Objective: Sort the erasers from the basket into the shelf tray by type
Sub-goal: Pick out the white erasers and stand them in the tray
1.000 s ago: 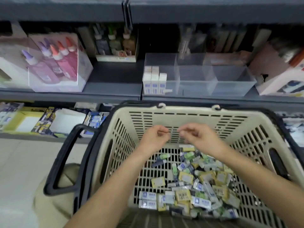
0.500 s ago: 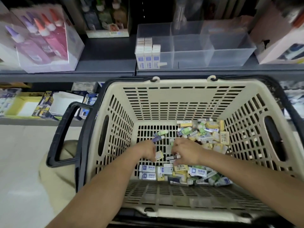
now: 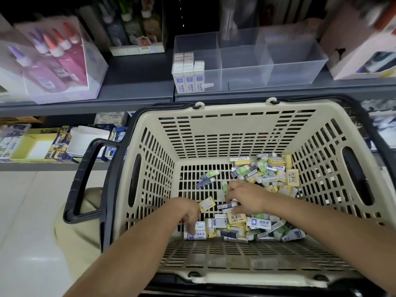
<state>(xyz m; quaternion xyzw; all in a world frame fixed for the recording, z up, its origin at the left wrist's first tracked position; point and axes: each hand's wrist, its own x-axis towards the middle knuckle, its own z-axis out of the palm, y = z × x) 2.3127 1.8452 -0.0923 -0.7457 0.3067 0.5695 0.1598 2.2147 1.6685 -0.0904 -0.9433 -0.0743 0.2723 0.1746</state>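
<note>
A beige plastic basket (image 3: 235, 133) holds a heap of erasers (image 3: 265, 170): white-and-blue, yellow, and green-and-white ones. My left hand (image 3: 188, 213) reaches down at the near left of the heap, its fingers curled on a white-and-blue eraser (image 3: 198, 235). My right hand (image 3: 246, 197) lies over the middle of the heap and pinches a dark-sleeved eraser (image 3: 227, 205) between thumb and fingers. A yellow eraser (image 3: 207, 204) lies between my hands. On the shelf behind stands a clear tray (image 3: 295, 67) with three compartments; the left one holds upright white-and-blue erasers (image 3: 188, 76).
The basket's black handle (image 3: 85, 179) hangs out to the left. A box of glue bottles (image 3: 55, 58) stands on the shelf left of the tray, a pink box (image 3: 364, 52) to its right. The lower shelf holds stationery boxes (image 3: 38, 144). Pale floor lies at the left.
Both hands came down from above the basket rim into the eraser heap. The view tilted downward. My right hand has closed on an eraser, my left has reached the near-left erasers.
</note>
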